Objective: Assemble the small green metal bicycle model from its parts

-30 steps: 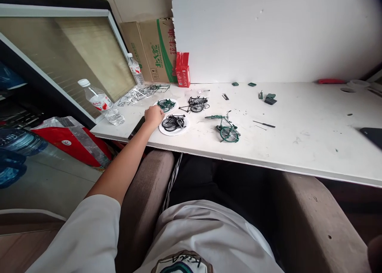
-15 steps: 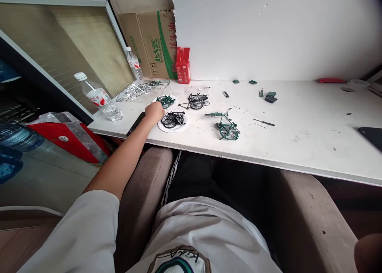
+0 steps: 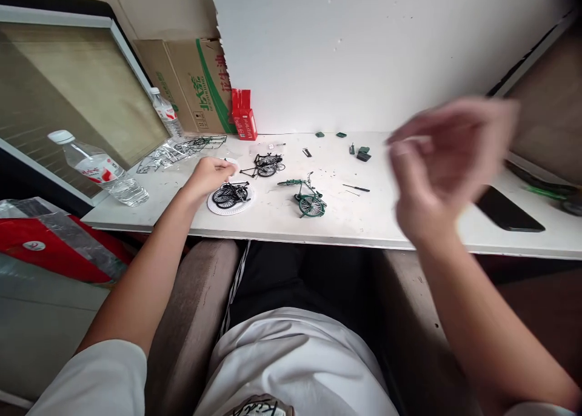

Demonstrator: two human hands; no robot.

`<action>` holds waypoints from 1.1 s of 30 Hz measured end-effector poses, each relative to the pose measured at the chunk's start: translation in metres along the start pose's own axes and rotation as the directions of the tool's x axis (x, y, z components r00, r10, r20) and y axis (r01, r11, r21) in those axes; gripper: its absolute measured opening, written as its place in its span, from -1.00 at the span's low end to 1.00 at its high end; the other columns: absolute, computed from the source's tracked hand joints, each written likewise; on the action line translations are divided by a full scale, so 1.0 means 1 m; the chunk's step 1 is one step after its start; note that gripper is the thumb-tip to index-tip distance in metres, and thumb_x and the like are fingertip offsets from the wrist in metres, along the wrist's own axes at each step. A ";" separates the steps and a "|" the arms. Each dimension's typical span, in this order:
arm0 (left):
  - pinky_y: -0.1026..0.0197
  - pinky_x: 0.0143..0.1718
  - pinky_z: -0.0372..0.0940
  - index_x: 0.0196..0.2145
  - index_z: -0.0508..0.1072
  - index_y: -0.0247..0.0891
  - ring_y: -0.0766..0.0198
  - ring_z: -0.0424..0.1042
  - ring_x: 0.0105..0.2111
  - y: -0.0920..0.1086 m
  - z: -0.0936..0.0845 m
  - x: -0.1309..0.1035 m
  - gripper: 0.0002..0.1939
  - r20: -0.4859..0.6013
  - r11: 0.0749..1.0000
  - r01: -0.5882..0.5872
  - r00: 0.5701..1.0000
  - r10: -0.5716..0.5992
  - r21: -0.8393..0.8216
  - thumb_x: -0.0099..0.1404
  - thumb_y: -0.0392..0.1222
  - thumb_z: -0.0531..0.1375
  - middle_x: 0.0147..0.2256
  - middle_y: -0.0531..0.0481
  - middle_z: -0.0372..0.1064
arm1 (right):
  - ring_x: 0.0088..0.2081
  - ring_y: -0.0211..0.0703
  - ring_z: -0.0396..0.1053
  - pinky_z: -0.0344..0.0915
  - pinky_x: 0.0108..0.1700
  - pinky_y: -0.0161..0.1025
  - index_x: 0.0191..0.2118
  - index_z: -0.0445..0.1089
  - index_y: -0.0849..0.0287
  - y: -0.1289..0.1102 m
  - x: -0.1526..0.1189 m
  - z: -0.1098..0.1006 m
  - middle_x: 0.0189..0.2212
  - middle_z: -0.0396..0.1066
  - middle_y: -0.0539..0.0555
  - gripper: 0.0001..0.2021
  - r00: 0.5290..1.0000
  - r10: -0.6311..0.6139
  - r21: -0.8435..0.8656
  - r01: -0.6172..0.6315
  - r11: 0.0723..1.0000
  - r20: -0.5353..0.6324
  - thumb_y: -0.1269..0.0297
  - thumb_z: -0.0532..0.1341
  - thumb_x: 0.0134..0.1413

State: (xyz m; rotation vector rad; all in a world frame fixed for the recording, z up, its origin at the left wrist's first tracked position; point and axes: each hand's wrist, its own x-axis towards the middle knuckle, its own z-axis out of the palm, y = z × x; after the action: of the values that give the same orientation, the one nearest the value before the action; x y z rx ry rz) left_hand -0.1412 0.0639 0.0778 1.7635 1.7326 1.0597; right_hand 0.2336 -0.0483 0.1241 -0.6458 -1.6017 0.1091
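My left hand (image 3: 213, 174) is at the far side of the table, its fingers pinched together over a small white paper plate (image 3: 234, 161). What they hold is hidden, and most of that plate lies behind them. Just in front, black model bicycle parts (image 3: 230, 194) rest on a second paper plate (image 3: 215, 208). My right hand (image 3: 445, 167) is raised above the table's right side, blurred, its curled fingers apart from the thumb and nothing visible in it. Between the hands sits a green model bicycle (image 3: 310, 204), with a black model bicycle (image 3: 267, 165) behind it.
A thin tool (image 3: 356, 187) and green pieces (image 3: 362, 152) lie on the white table (image 3: 336, 225). Water bottles (image 3: 102, 173), part frames (image 3: 182, 149), a red box (image 3: 244, 116) and a carton (image 3: 182, 82) stand or lie left. A black phone (image 3: 511, 210) is at right.
My right hand has risen from the lower right edge to above the table. My left hand stays by the plates, its fingers now pinched further over the rear plate. The view has turned right.
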 end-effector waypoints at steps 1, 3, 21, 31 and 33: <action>0.20 -0.25 0.30 -0.28 0.65 -0.34 0.21 0.43 -0.37 0.016 0.009 -0.009 -0.68 0.076 0.994 -0.022 0.997 0.030 -0.104 0.25 0.02 0.33 -0.38 -0.10 0.54 | -0.13 -0.10 0.50 0.49 -0.17 -0.16 0.04 0.48 0.02 0.005 -0.005 0.006 -0.07 0.49 0.13 -0.77 1.000 0.005 -0.025 -0.005 1.000 0.005 0.05 0.29 0.42; 0.24 -0.35 0.20 -0.32 0.61 -0.33 0.31 0.33 -0.44 0.046 0.032 -0.029 -0.64 0.248 0.959 -0.017 0.964 0.091 -0.284 0.25 0.08 0.36 -0.42 -0.05 0.47 | -0.20 -0.11 0.52 0.47 -0.26 -0.19 0.05 0.52 0.06 0.016 -0.018 0.020 -0.18 0.54 0.11 -0.72 0.972 0.109 -0.076 -0.095 0.993 0.209 0.02 0.27 0.43; 0.26 -0.49 -0.06 -0.34 0.56 -0.36 0.43 0.22 -0.45 0.091 0.130 -0.067 -0.66 0.575 0.722 0.325 0.809 0.122 -0.611 0.18 0.00 0.48 -0.38 -0.01 0.35 | -0.26 -0.07 0.51 0.39 -0.17 -0.15 -0.17 0.62 0.10 0.058 -0.056 0.036 -0.25 0.61 0.11 -0.79 0.912 0.287 -0.254 -0.215 0.943 0.294 0.18 0.25 0.44; 0.32 -0.49 0.00 -0.27 0.61 -0.39 0.44 0.29 -0.42 0.101 0.129 -0.071 -0.71 0.633 0.579 0.478 0.770 0.086 -0.660 0.10 -0.19 0.52 -0.30 -0.08 0.43 | -0.08 0.00 0.37 0.06 -0.38 -0.18 -0.02 0.44 0.12 0.081 -0.069 0.036 -0.11 0.48 0.18 -0.79 0.878 0.296 -0.561 -0.038 0.827 0.377 0.38 0.05 0.52; 0.30 -0.49 0.02 -0.20 0.63 -0.38 0.40 0.32 -0.40 0.104 0.128 -0.073 -0.67 0.633 0.608 0.450 0.766 0.113 -0.654 0.12 -0.15 0.50 -0.24 -0.14 0.48 | -0.06 0.00 0.35 0.08 -0.36 -0.18 -0.02 0.40 0.11 0.084 -0.069 0.035 -0.09 0.48 0.17 -0.79 0.877 0.307 -0.552 -0.059 0.832 0.369 0.40 0.03 0.51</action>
State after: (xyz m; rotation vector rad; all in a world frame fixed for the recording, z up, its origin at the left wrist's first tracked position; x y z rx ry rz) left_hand 0.0289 0.0060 0.0652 1.1088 0.7778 0.7994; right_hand 0.2292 0.0005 0.0211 -1.2871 -2.0293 -0.0492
